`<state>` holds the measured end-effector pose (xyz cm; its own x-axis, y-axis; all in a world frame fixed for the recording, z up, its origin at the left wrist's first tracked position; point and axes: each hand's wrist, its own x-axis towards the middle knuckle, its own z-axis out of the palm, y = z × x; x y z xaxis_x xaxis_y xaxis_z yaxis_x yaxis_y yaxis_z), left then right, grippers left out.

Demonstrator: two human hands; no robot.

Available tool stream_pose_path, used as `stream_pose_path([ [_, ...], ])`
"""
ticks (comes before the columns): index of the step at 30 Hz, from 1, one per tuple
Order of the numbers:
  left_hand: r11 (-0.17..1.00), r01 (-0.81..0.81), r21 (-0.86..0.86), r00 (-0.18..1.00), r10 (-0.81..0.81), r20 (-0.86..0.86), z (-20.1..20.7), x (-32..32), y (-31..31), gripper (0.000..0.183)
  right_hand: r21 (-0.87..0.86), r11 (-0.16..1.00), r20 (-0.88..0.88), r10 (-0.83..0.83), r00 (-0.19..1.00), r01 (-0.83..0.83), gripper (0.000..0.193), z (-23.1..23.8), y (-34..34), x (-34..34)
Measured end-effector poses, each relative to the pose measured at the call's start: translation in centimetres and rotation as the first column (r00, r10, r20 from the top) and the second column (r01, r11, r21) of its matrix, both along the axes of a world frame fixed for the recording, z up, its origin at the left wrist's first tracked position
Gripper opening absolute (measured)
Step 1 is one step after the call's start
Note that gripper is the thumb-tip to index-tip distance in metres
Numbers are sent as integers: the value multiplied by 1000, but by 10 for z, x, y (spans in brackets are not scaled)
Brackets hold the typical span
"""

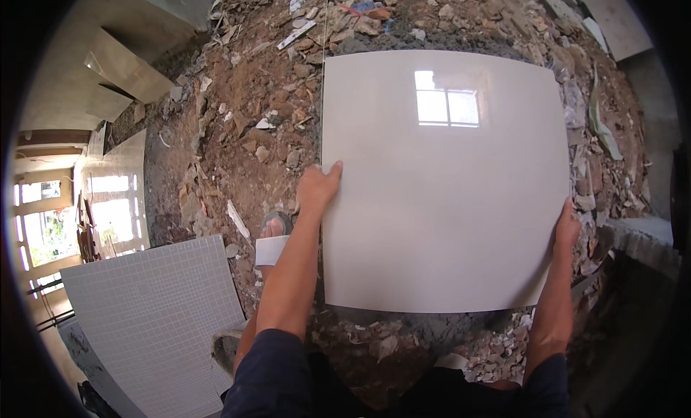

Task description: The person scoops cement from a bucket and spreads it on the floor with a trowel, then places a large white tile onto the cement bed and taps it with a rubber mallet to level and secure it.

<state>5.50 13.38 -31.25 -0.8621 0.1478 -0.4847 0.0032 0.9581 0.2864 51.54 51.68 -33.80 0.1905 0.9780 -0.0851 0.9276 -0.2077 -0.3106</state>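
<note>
A large glossy off-white floor tile (439, 202) lies over rubble and grey mortar (446, 328), with a window reflected in its far part. My left hand (319, 188) grips the tile's left edge, its thumb on the top face and the other fingers curled at the side. On the opposite edge, nearer to me, my right hand (567, 229) holds the tile; most of its fingers are hidden at the side. A thin string (326, 22) runs away from me along the line of the left edge.
Broken rubble and soil (252, 123) cover the ground around. Another tile (158, 310), its gridded underside up, leans at the lower left. A foot in a sandal (276, 225) stands left of the tile. Board-like pieces (129, 69) rest by the left wall; a ledge (640, 234) is at right.
</note>
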Motion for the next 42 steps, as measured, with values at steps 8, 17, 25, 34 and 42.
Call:
stream_pose_path([
  [8, 999, 44, -18, 978, -47, -205, 63, -19, 0, 69, 301, 856, -55, 456, 888, -421, 52, 85, 19, 17],
  [17, 900, 414, -135, 779, -427, -460, -10, 89, 35, 88, 253, 710, 83, 661, 746, -657, 58, 65, -50, -63],
  [25, 998, -33, -54, 955, 16, -296, -21, 74, 12, 95, 33, 732, 2, 680, 733, -680, 69, 15, -85, -89],
  [34, 983, 26, 180, 915, 50, -401, -32, 69, 4, 90, 281, 859, 90, 420, 903, -428, 51, -8, -47, -23],
  [42, 970, 21, 243, 945, 60, -322, -25, 69, 4, 91, 164, 924, -7, 352, 936, -346, 41, -5, -18, -19],
])
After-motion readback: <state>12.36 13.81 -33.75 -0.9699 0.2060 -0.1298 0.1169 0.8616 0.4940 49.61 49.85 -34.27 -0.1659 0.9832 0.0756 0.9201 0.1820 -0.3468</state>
